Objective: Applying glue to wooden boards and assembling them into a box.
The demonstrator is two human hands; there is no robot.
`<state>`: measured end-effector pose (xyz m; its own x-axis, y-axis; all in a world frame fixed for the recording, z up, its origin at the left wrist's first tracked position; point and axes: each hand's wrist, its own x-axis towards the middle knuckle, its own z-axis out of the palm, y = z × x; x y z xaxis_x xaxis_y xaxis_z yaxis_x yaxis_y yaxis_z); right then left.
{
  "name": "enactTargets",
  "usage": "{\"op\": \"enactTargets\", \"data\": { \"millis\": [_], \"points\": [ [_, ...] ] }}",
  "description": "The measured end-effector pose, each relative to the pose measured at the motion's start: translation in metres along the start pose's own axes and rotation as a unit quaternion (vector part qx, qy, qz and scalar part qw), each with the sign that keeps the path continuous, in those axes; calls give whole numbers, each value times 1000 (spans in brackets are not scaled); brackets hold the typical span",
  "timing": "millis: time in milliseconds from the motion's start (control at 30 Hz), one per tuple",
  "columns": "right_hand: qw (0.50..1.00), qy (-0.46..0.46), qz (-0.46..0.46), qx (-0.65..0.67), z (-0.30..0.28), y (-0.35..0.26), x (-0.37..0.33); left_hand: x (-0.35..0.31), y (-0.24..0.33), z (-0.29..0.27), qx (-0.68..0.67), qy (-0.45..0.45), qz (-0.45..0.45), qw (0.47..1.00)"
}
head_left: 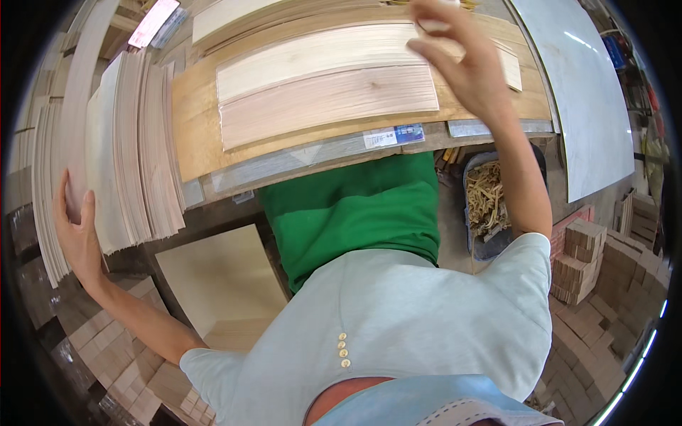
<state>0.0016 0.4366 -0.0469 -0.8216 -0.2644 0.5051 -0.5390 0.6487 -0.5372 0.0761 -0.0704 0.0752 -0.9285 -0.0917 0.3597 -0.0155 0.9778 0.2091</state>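
At the far left, my left hand [78,238] is around the near end of a long, thin wood strip [79,113], thumb on one side and fingers on the other. This strip lies over tall stacks of thin wood sheets [131,142]. My right hand [469,67] is raised over the far right part of the workbench, fingers curved and thumb apart, with nothing visible between them. Below it, two pale thin wood panels, a lighter one [312,60] and a pinkish one [327,103], lie side by side on a brown board [195,135].
More wood sheets [241,14] are stacked at the back. A grey sheet-topped surface [586,99] stands at right. A bin [490,245] of wood scraps sits below the bench. Wood blocks [579,259] are piled at right, and a pale open box [220,277] stands at lower left.
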Motion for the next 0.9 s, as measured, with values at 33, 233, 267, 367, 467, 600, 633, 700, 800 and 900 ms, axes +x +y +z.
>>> {"op": "enactTargets", "data": {
  "millis": [33, 233, 267, 367, 467, 600, 633, 700, 800, 900],
  "points": [
    [998, 60, 21, -31, -4, -3, 8, -5, 19, -2, -72, -20, 16, 997],
    [990, -41, -124, -46, -6, -13, 17, 21, 98, 78, -274, -358, 177, 875],
    [984, -59, -159, -53, -4, 0, 15, 23, 99, 88, -274, -356, 174, 876],
    [993, -74, -78, -41, -1, 17, 7, 33, 105, 110, -366, -478, 79, 795],
    [992, -94, -35, -76, 3, 35, 3, 50, 109, 122, -265, -489, 124, 822],
    [988, -128, 72, -47, 11, 61, -5, 63, 71, 160, -184, -387, 119, 896],
    [988, -129, 76, -47, 11, 65, -5, 63, 70, 165, -166, -323, 107, 925],
    [986, -128, 101, -35, 12, 70, -7, 61, 70, 172, -176, -327, 90, 924],
    [982, -152, 98, -58, 17, 68, -1, 58, 56, 186, -187, -307, 86, 929],
    [985, -142, 93, -31, 22, 67, 2, 55, 51, 191, -168, -278, 104, 940]
  ]
}}
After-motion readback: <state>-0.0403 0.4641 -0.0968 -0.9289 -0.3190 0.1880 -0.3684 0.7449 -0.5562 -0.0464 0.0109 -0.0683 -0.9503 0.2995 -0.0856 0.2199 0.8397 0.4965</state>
